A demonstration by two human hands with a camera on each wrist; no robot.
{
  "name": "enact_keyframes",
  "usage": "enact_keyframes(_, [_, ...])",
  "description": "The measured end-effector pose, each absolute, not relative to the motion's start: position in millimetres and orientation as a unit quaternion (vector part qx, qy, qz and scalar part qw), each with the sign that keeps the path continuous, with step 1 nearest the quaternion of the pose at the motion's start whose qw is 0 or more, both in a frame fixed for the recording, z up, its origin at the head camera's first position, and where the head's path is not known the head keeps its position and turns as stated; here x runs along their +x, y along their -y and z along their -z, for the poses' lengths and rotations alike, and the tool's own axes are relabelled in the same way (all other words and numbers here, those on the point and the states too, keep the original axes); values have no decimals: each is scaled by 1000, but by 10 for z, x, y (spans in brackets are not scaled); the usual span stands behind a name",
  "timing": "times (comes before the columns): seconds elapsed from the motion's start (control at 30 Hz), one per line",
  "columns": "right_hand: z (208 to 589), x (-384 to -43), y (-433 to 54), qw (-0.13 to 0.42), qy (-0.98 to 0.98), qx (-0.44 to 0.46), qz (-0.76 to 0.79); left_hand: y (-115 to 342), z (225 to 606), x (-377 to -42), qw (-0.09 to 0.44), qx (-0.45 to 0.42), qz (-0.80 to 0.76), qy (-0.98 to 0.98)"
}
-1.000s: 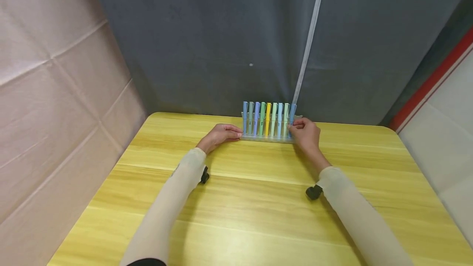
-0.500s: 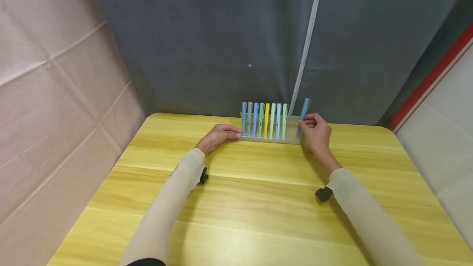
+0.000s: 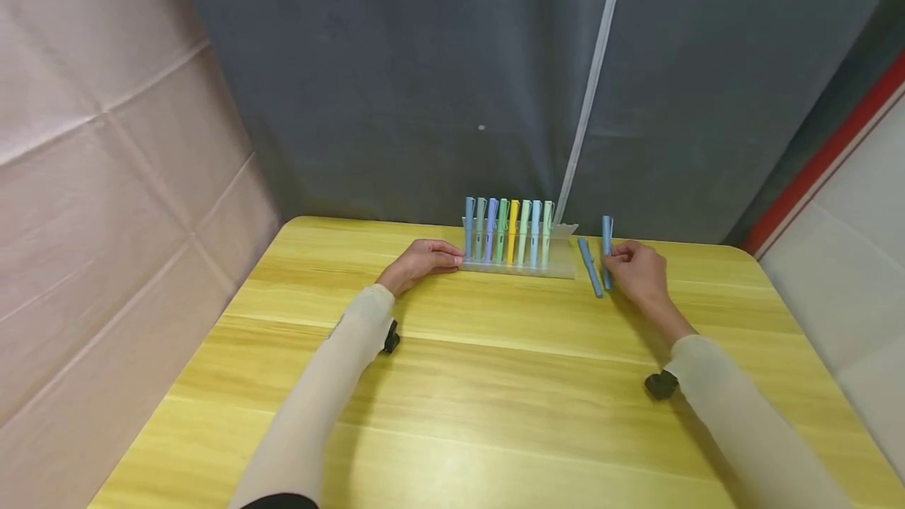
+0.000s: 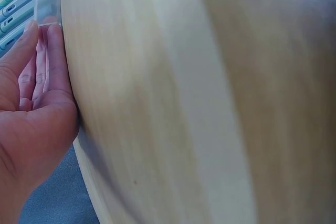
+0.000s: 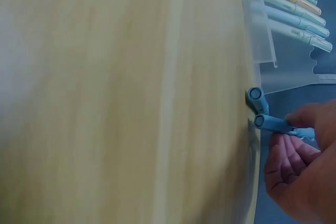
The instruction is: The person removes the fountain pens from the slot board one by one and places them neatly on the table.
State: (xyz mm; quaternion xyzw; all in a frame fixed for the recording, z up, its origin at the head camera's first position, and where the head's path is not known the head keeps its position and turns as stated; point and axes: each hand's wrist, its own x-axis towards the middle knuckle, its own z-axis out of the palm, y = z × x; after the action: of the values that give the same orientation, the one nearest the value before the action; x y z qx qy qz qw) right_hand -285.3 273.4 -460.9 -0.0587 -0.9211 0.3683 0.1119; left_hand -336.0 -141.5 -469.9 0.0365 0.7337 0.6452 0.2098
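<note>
A clear plastic pen stand (image 3: 562,258) holds a row of several upright pens, among them a yellow pen (image 3: 513,232). My left hand (image 3: 422,261) grips the stand's left end, its thumb and fingers on either side of the clear edge in the left wrist view. To the right of the stand, my right hand (image 3: 639,273) pinches a blue pen (image 3: 607,236) held nearly upright, its lower end down by the table. Just left of it, a second blue pen (image 3: 590,267) lies slanted on the table; the right wrist view shows the ends of both pens close together.
The wood-grain table (image 3: 452,399) meets a dark grey curtain (image 3: 396,100) along its back edge, close behind the stand. A pale sheet (image 3: 106,203) hangs on the left. At the right stands a white panel with a red border (image 3: 827,155).
My right hand has drawn the blue pen out of the stand's right end and carried it rightward. The lying blue pen has come into view. The left hand stays at the stand.
</note>
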Motion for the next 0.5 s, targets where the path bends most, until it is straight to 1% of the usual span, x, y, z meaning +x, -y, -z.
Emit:
enact_keyframes(0.33, [4679, -2809, -2797, 72, 940, -32, -331, 1410, 4715, -3371, 212, 29, -646, -733])
enact_keyframes(0.5, [4685, -2823, -2798, 72, 945, -15, -319, 1416, 4724, -3384, 213, 32, -645, -733])
